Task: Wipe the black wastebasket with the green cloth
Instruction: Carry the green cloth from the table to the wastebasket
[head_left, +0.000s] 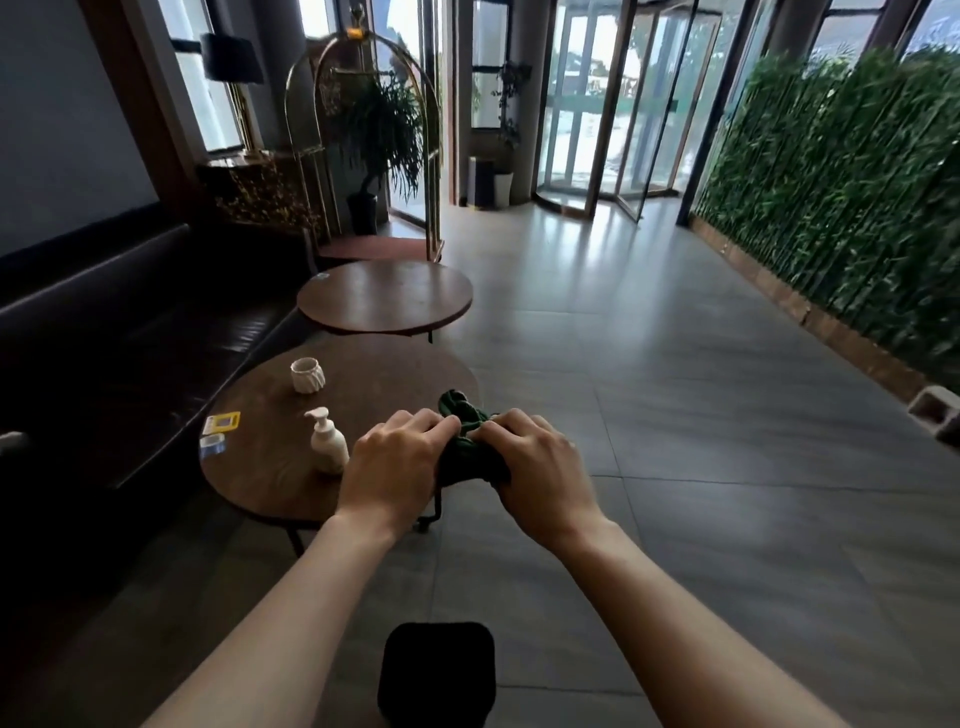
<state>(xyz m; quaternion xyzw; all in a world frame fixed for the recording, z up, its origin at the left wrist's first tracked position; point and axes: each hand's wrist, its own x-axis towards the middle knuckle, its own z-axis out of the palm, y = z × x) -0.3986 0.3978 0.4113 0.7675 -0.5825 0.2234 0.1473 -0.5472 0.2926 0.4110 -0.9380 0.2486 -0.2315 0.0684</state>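
The green cloth (470, 452) is bunched up between both hands, held in the air just past the near right edge of the round wooden surface (270, 467). The left hand (395, 467) has its fingers curled down over the cloth's left side, and the right hand (540, 467) is clamped on its right side, knuckles up; a crumpled tuft of cloth sticks out on the far side, between the fingertips. Both forearms are bare and reach forward from the bottom of the view.

The black wastebasket (439, 673) stands on the tiled floor (675, 415), nearest of all, low between the two forearms and well apart from the cloth.

On the surface, just left of the left hand, stands a white pump bottle (328, 441). Farther back sits a small white cup (307, 375), and at the left edge lie a yellow-framed card (222, 422) and a small pale blue item (212, 444).

A second round table (384, 297) stands beyond, with a dark sofa (130, 332) along the left and a green hedge wall (841, 197) on the right.
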